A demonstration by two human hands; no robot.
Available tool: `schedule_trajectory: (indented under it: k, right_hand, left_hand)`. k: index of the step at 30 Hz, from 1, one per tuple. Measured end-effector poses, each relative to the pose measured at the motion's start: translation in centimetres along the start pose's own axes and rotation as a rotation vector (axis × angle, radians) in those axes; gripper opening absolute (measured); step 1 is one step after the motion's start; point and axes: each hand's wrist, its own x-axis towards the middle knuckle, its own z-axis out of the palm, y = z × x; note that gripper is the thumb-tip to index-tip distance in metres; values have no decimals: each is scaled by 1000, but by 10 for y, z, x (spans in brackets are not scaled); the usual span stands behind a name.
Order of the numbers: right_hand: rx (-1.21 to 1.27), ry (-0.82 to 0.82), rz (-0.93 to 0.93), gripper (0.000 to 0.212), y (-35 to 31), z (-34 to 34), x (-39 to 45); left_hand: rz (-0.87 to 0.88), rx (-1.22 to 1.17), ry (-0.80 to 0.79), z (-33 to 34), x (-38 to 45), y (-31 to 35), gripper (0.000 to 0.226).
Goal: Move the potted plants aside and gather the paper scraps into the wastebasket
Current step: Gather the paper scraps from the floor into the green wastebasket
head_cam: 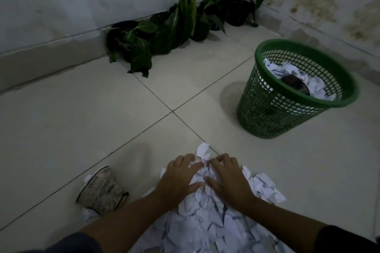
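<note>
A heap of white paper scraps [207, 226] lies on the tiled floor at the bottom centre. My left hand [178, 178] and my right hand [228, 178] rest side by side on the far end of the heap, palms down, fingers spread and curled over the scraps. A green mesh wastebasket [273, 113] stands to the upper right, holding some scraps and a dark round object. Several potted plants [176, 26] with dark green leaves stand in a row along the back wall, reaching into the corner.
A printed paper cup [102, 191] lies on its side to the left of the heap, with a few scraps around it. White walls meet in the corner at the upper right. Pale floor tiles stretch between the heap, the plants and the wastebasket.
</note>
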Motion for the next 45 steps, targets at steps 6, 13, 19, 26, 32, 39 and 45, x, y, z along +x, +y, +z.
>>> schedule_trajectory:
  k: [6, 13, 19, 26, 32, 39, 45]
  right_hand:
    - [304, -43, -23, 21, 0, -36, 13]
    - [505, 249, -22, 19, -6, -134, 12]
    - [553, 505, -30, 21, -1, -214, 22]
    - [415, 879, 145, 35, 64, -279, 45]
    - [330, 497, 280, 57, 113, -284, 48]
    - [158, 422, 335, 50, 142, -247, 33]
    - [142, 516, 273, 42, 144, -240, 34]
  left_hand:
    - [15, -114, -52, -30, 20, 3, 68]
    - [152, -356, 207, -97, 68, 29, 24]
    - [218, -417, 364, -154, 122, 68, 19]
    - [198, -497, 528, -173, 171, 107, 23]
    - [193, -558, 579, -180, 211, 144, 32]
    - [144, -412, 427, -163, 263, 163, 20]
    - [151, -178, 203, -148, 255, 143, 43]
